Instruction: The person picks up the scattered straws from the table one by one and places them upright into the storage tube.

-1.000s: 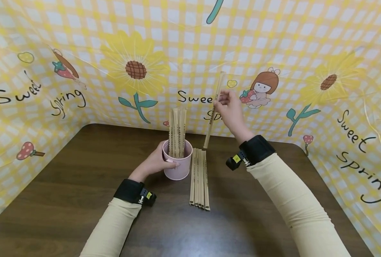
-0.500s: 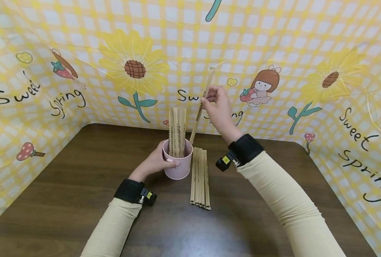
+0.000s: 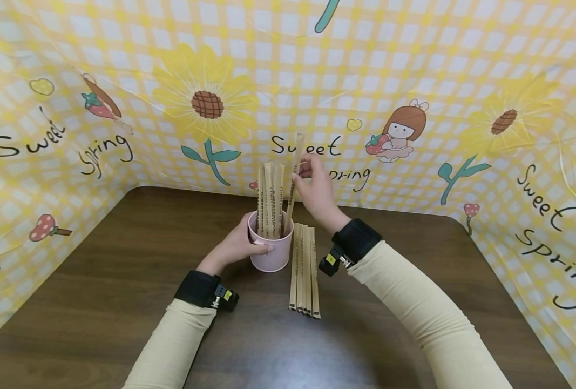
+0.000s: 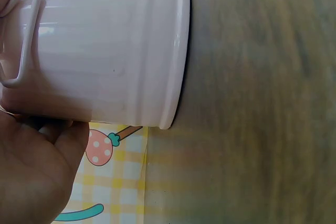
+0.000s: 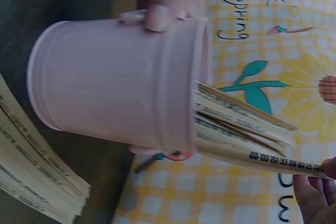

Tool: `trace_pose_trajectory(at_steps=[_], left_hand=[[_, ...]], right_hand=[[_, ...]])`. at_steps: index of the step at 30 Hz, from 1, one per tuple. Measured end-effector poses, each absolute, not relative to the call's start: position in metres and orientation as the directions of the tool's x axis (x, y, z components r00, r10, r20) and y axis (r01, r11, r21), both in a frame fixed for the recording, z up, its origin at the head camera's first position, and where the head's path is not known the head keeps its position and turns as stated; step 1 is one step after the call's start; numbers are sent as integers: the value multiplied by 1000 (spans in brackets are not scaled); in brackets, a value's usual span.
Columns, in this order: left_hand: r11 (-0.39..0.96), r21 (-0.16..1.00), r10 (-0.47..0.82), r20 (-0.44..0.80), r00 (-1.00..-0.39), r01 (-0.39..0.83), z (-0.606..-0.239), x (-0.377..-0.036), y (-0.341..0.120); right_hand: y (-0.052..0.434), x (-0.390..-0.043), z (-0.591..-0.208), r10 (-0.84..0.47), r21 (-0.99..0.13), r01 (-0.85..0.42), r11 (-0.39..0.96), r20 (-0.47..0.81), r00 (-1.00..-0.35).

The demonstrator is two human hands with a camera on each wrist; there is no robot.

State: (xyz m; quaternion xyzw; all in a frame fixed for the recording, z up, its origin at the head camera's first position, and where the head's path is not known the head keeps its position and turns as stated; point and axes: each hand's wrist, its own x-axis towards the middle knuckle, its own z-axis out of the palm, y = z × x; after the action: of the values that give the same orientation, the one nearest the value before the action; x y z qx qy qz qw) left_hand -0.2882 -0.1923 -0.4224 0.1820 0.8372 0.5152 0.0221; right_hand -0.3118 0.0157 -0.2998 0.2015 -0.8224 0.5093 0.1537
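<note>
A pink cup [image 3: 270, 253] stands on the dark wooden table [image 3: 98, 302], with several paper-wrapped chopstick packets [image 3: 270, 197] upright in it. My left hand [image 3: 236, 246] grips the cup's side; the left wrist view shows the cup [image 4: 100, 51] against my palm [image 4: 31, 171]. My right hand [image 3: 317, 189] pinches one more packet [image 3: 293, 181] near its top, its lower end inside the cup's rim. In the right wrist view that packet [image 5: 262, 158] enters the cup [image 5: 121, 85] beside the others.
A row of several wrapped packets [image 3: 304, 267] lies flat on the table just right of the cup, also seen as a stack [image 5: 31, 171] in the right wrist view. A yellow checked backdrop [image 3: 414, 81] with sunflowers rises behind and at both sides.
My right hand has carried the packet left and down from above the flat row, and its lower end now sits inside the cup. The left hand has stayed on the cup.
</note>
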Motion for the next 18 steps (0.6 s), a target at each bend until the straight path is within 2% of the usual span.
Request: trace_pose_trajectory(at_steps=[18], left_hand=[[414,867,321,146,-936,277,-423,-287,-193]], right_hand=[[5,-310,-356,-165,-822,-389,416,352,-921]])
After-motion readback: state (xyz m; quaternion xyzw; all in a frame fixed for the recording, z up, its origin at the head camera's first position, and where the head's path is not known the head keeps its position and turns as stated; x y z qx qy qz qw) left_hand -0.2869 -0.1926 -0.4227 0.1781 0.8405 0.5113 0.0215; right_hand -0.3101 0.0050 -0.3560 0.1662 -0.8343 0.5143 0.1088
